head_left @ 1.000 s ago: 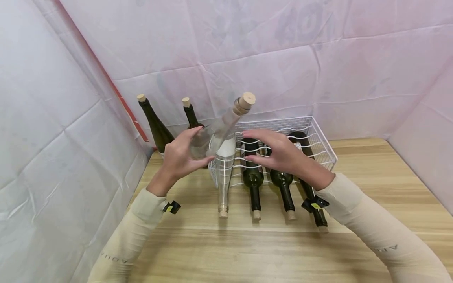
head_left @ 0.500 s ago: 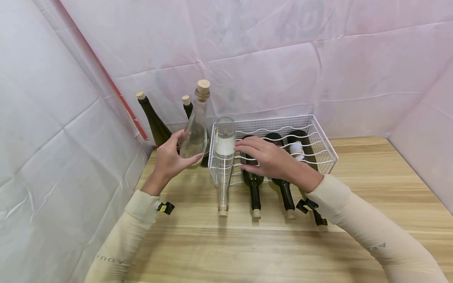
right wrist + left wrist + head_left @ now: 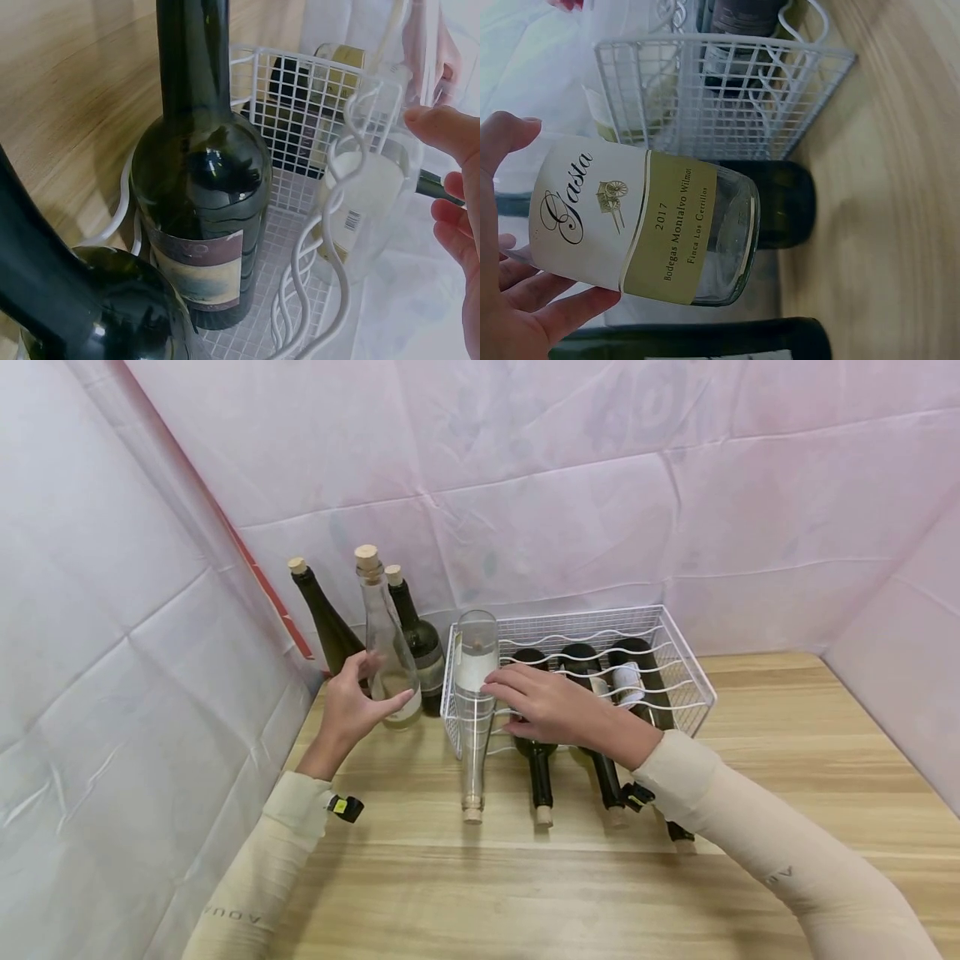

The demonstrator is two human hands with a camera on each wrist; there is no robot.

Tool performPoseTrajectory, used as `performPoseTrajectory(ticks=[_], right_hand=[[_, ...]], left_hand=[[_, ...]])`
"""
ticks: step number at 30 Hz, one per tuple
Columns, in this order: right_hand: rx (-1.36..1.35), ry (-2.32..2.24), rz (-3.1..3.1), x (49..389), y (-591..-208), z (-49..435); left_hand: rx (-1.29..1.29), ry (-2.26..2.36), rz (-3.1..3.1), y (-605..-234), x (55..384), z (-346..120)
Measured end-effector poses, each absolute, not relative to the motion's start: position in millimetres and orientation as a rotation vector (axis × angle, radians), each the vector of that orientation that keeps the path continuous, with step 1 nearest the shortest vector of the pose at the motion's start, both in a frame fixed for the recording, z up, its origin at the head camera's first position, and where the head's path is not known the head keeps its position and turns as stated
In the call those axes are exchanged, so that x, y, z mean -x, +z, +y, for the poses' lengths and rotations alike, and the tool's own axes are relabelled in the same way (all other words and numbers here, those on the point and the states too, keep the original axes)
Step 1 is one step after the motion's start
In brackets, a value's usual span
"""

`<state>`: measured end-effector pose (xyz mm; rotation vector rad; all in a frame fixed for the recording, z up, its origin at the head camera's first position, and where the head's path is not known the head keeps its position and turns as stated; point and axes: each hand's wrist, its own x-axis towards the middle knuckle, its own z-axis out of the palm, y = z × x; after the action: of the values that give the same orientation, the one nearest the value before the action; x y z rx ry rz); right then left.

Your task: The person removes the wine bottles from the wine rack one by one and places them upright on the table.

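Note:
In the head view, my left hand point(image 3: 347, 714) holds a corked clear glass wine bottle point(image 3: 386, 639) upright, left of the rack, thumb on the near side and fingers behind. The left wrist view shows its white and olive label point(image 3: 626, 217) and glass base. My right hand point(image 3: 555, 706) is over the white wire rack point(image 3: 697, 689), fingers loosely bent, fingertips at the side of a second clear bottle point(image 3: 474, 735). That bottle lies in the leftmost slot, cork toward me. In the right wrist view, the thumb point(image 3: 439, 124) is extended beside this bottle, with nothing gripped.
Several dark green wine bottles point(image 3: 540, 777) lie in the rack, corks toward the front. Two dark bottles, one tall point(image 3: 326, 618) and one labelled point(image 3: 423, 647), stand behind and beside the held bottle. White sheeting point(image 3: 570, 527) hangs behind the wooden table point(image 3: 495, 893).
My left hand has brought the tilted clear bottle left, down and upright, from over the rack to beside the standing dark bottles. My right hand has shifted left and lower toward the clear bottle in the rack.

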<state>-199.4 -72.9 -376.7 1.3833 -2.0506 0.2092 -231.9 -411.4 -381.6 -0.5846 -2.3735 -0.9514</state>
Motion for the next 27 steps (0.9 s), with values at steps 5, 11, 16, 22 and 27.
performPoseTrajectory(ticks=[5,11,16,22,27], right_hand=[[-1.398,0.151,-2.054,202,-379,-81],[-1.432,0.101,-2.057,207,-383,-90],[-1.452,0.061,-2.053,208,-387,-96],[-1.449,-0.025,-2.046,208,-389,-99],[-1.435,-0.094,-2.043,208,-388,-101]], left_hand=[[0.534,-0.951,-2.388,-393,235,-418],[0.478,-1.020,-2.401,-406,239,-425],[0.426,-1.068,-2.432,-415,243,-428],[0.380,-1.124,-2.465,-423,246,-429],[0.358,-1.159,-2.491,-428,247,-431]])
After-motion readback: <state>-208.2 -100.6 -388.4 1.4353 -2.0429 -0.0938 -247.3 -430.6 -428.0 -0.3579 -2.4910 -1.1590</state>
